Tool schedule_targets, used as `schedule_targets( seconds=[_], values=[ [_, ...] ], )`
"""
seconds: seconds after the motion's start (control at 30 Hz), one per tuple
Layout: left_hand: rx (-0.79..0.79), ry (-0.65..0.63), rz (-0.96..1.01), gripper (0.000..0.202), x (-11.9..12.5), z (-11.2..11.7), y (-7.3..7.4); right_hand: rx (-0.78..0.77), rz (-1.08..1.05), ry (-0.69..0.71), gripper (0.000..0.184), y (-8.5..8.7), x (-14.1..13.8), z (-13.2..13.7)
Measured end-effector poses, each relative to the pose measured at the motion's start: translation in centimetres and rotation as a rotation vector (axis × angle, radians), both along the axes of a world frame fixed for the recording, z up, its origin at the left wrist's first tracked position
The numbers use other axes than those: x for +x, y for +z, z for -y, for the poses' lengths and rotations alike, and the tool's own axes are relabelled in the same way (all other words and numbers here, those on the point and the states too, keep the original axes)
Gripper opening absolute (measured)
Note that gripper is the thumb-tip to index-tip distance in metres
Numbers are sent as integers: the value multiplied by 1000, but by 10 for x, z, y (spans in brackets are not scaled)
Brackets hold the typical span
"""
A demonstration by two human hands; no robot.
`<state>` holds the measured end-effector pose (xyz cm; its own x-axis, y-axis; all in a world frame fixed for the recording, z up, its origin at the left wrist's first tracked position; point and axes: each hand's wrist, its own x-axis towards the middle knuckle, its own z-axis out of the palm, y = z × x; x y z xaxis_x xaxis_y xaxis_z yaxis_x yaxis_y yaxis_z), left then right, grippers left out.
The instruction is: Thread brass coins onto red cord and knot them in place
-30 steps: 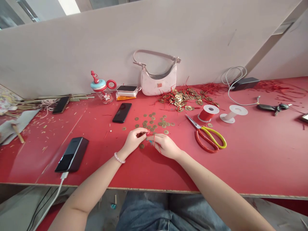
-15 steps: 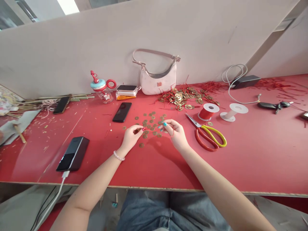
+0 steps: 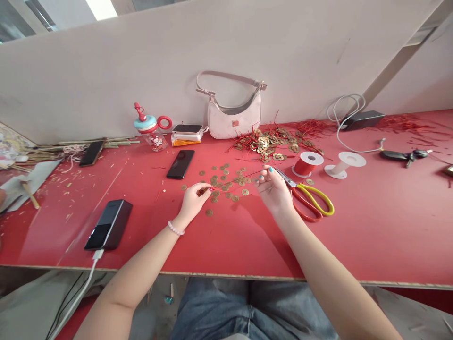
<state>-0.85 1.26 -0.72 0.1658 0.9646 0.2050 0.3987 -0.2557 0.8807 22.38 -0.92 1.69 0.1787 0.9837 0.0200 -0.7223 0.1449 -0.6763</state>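
Observation:
A thin red cord (image 3: 240, 178) runs taut between my two hands, above loose brass coins with holes (image 3: 235, 198). My left hand (image 3: 196, 200) is closed in a pinch at its lower end; a coin may be between the fingers, but they hide it. Higher up and farther right, my right hand (image 3: 274, 191) pinches the cord's other end between thumb and fingers. Just beside that hand lie scissors (image 3: 307, 200) with one red and one yellow handle, blades partly behind the fingertips.
A heap of coins tied with red cord (image 3: 267, 144) lies before a white handbag (image 3: 233, 120). Right of it stand a red cord spool (image 3: 306, 166) and a bare white spool (image 3: 343, 166). Phones (image 3: 180, 164), a cup (image 3: 154, 137) and a power bank (image 3: 109, 225) are leftward.
My right hand has moved right and slightly up, away from my left hand, drawing the red cord out into a longer straight line. My left hand has stayed nearly in place.

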Motion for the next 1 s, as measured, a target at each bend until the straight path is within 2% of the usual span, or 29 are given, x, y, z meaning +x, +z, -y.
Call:
schedule_targets(
  seconds=[0.1,0.23,0.3,0.47,0.57,0.67,1.0],
  values=[
    [3,-15,15,22,0,0,-1,-13,68,3,16,-2,-1,1],
    [0,-16,20,21,0,0,-1,-14,295,25,20,-3,-9,4],
    [8,-17,21,21,0,0,-1,-15,488,64,23,-3,-14,7],
    [39,-38,23,20,1,2,1,61,1097,273,28,-2,-29,16],
    [53,-65,24,17,2,3,3,135,1299,354,26,-5,-38,20],
    [68,-102,5,14,4,7,6,206,1392,410,23,-8,-43,22],
    [121,-167,-63,11,7,13,12,308,1478,407,24,-13,-43,23]
  ],
)
